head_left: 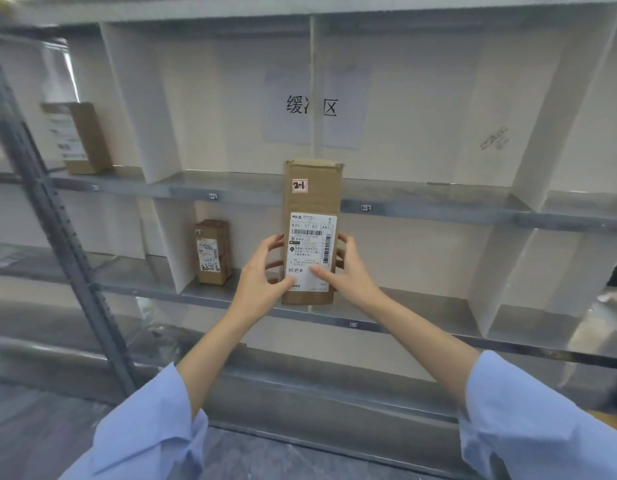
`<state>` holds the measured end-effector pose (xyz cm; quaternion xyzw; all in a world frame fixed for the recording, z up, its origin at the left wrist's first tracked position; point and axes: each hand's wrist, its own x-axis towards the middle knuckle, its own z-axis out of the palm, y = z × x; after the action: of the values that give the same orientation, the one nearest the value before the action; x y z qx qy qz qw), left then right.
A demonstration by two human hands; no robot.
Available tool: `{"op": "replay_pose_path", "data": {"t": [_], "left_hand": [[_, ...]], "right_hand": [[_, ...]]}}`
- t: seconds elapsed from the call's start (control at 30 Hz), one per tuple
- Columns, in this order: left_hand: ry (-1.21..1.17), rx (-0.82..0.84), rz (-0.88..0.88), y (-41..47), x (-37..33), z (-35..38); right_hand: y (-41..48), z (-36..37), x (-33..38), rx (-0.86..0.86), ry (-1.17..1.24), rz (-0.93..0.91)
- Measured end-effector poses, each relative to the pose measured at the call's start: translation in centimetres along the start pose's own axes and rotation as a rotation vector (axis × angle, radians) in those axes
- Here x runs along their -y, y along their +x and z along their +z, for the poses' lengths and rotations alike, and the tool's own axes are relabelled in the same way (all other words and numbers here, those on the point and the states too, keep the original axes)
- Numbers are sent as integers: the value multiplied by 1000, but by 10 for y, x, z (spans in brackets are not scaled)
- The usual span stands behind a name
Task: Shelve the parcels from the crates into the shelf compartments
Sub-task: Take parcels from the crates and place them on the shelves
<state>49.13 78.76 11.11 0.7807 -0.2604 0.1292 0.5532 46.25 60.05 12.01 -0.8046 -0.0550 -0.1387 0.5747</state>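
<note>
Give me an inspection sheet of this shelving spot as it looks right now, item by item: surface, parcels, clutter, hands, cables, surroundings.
Surface: metal shelf, tiers split by white dividers, small number tags on the front edges.
Job's things: held parcel, upright, shipping label facing the camera, handwritten sticker reading 2-1 near its top; second parcel standing in a middle-tier compartment; third parcel standing in an upper-tier compartment at left; crates not in view.
Clutter: nothing seen.
Grippers: left hand and right hand grip the held parcel's lower half from either side, thumbs on its label.
Cables: nothing seen.
Surroundings: paper sign on the back wall; steel post at left; grey floor below.
</note>
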Motion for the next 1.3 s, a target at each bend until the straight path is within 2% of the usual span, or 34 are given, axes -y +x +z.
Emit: {"op": "replay_pose_path", "data": {"t": [0.4,0.77,1.0,1.3], "left_hand": [[170,-276,-110,-16,29,-84],[326,-489,-246,-41,79,-216],[350,-458,-260,-30,149,-329],[489,-248,-252,7,243,-455]], "right_hand": [[52,100,18,238,80,-121],[93,260,42,406,198,-222],[133,388,49,396,238,-207],[184,519,49,231,213,-145]]}}
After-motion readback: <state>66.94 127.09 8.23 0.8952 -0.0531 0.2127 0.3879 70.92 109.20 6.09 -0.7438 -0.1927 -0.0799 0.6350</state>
